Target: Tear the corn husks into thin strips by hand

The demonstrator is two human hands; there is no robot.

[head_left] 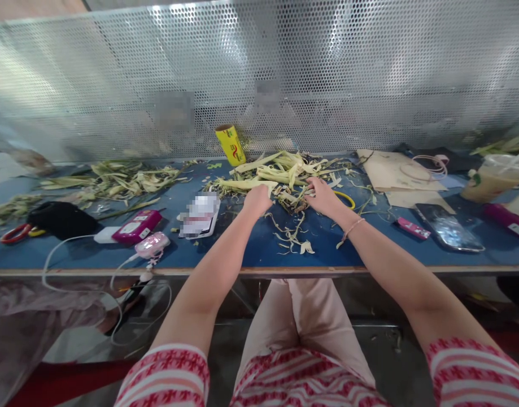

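My left hand (258, 200) is closed, with its fingers curled round the near end of a pale green leaf (242, 184) at the edge of a heap of dried plant stalks (284, 165). Across from it, my right hand (322, 196) reaches into the right side of the same heap with its fingers bent; what lies between fingertips and thumb is hard to make out. A yellow ring handle (346, 199) shows beside my right wrist, partly hidden. Loose thin roots (287, 229) and a small pale scrap (306, 247) lie on the blue table (251, 249) in front of the heap.
A yellow tube (231, 145) leans behind the heap at a perforated metal screen (225, 68). Left are a phone (201, 215), a purple power bank (137, 226), a black pouch (62, 220) and another plant pile (119, 181). Right are brown paper (390, 169), a dark phone (449, 227) and a drink cup (492, 178).
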